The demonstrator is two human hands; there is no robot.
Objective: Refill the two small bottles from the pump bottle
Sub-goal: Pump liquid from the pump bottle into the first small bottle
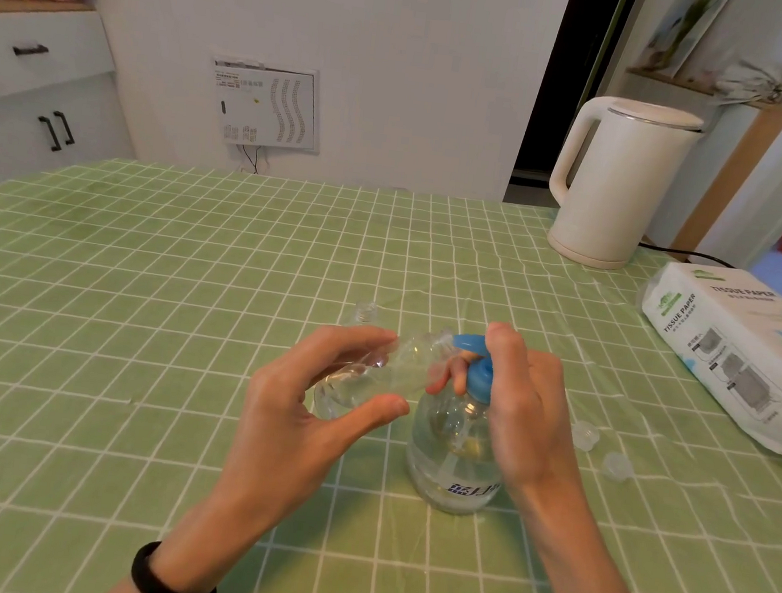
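Note:
A clear pump bottle (456, 455) with a blue pump head (478, 372) stands on the green checked tablecloth (133, 315). My right hand (520, 408) wraps around the pump head, thumb on top and fingers curled under the nozzle. My left hand (313, 409) grips a small clear bottle (385, 369), tilted on its side with its mouth at the blue nozzle. A second small clear bottle (366, 312) stands just behind, mostly hidden by my left fingers. Two clear caps (585, 435) (617, 465) lie to the right of the pump bottle.
A white electric kettle (621, 181) stands at the table's far right, its black cord trailing right. A pack of tissue paper (734, 350) lies along the right edge. White cabinets (39, 75) stand beyond the table's left corner.

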